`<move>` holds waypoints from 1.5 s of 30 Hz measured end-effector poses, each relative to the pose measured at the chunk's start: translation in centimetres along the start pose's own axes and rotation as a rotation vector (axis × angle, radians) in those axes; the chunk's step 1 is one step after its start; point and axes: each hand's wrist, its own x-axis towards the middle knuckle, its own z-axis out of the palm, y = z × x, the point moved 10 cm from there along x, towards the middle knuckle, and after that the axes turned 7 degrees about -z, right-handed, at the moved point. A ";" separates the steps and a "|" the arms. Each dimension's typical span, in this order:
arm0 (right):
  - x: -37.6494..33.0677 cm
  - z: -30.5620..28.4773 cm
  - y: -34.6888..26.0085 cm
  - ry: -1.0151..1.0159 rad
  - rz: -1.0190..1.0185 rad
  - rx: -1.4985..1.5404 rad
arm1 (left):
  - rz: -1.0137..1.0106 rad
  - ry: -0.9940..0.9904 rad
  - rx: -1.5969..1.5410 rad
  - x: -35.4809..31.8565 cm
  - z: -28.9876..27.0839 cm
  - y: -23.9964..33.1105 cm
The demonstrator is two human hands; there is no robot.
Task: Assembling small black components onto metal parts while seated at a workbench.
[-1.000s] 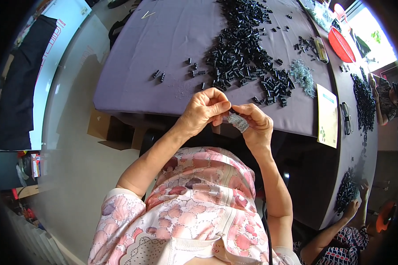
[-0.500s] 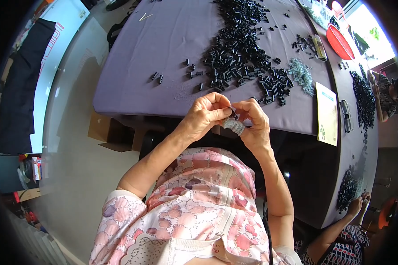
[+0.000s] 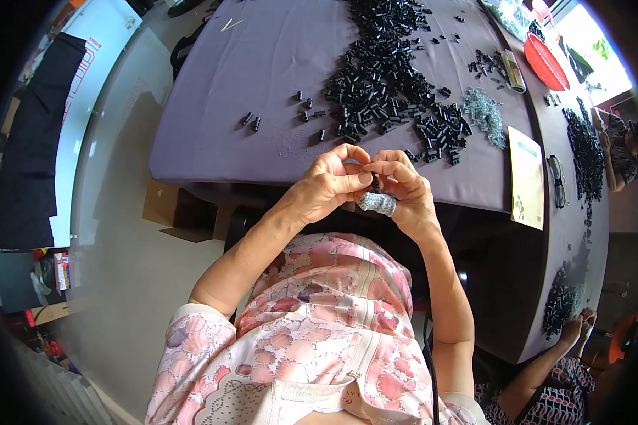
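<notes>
My left hand point(image 3: 331, 178) and my right hand point(image 3: 404, 185) meet just in front of the near table edge, fingertips pinched together. Between them is a small black plastic piece point(image 3: 375, 183), mostly covered by the fingers. A grey, speckled, band-like thing point(image 3: 378, 203) sits at the lower fingers of my right hand; whether it is worn or held I cannot tell. Beyond the hands, a large heap of short black plastic pieces point(image 3: 383, 85) runs up the purple-grey tablecloth point(image 3: 227, 120). Several loose black pieces point(image 3: 252, 122) lie left of it.
Right of the heap are small clear pieces point(image 3: 483, 113), a yellowish booklet point(image 3: 525, 177) and eyeglasses point(image 3: 558, 182). A red basket point(image 3: 546, 64) stands farther back. Other people's hands point(image 3: 581, 324) work near black piles point(image 3: 561, 301) at the right. A cardboard box point(image 3: 181, 212) is under the table's left side.
The right fingers have closed in toward the left fingertips, and the black piece now points more upright between them. The grey band has shifted slightly with the right hand.
</notes>
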 end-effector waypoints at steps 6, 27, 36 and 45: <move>-0.3 0.6 0.5 -0.045 0.089 0.175 | 0.057 -0.011 -0.015 0.0 0.4 0.1; -0.2 0.3 1.0 0.012 0.075 0.443 | -0.031 -0.054 -0.167 0.4 0.4 -1.3; -0.9 0.5 1.9 0.002 0.106 0.403 | -0.116 -0.026 -0.346 0.1 -0.4 -2.8; -0.3 1.1 0.9 0.080 0.091 0.479 | -0.171 -0.074 -0.454 0.0 0.3 -2.6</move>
